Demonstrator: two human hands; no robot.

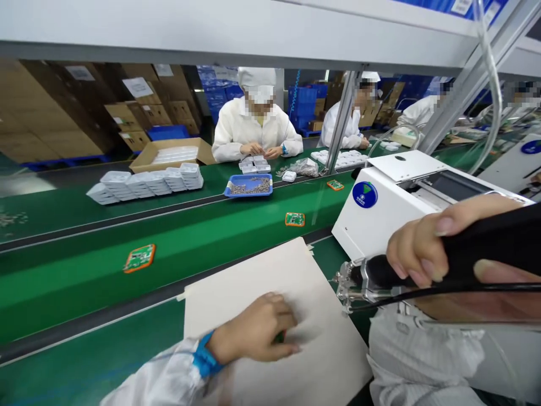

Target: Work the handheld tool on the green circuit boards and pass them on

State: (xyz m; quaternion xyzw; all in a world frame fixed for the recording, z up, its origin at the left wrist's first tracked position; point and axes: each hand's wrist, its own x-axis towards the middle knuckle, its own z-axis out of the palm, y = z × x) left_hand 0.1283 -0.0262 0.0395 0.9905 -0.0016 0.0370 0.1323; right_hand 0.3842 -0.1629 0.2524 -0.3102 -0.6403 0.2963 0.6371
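- Head view: the tool (490,242) has a thick black body, a narrower dark neck and a clear, shiny, many-pronged head; one is in view, above the right edge of the sheet (236,287), with a black cable below it.
- The right hand (425,245) is wrapped around the tool, fingers curled over its body.
- The left hand (264,327), with one blue band (207,355) at its wrist, is low over the sheet, fingers bent and blurred; a single green bit (279,337) shows between thumb and fingers. Whether they grip it, I cannot tell.
- Three boards (140,258), green with orange edges, lie well apart on the green belt (76,287).
- One blue tray (248,193) holds many small metal parts, too small to count.
- One white machine (380,208) with a round blue label stands behind the tool; a second is partly visible at the right edge.
- One open carton (141,160) holds white pieces.
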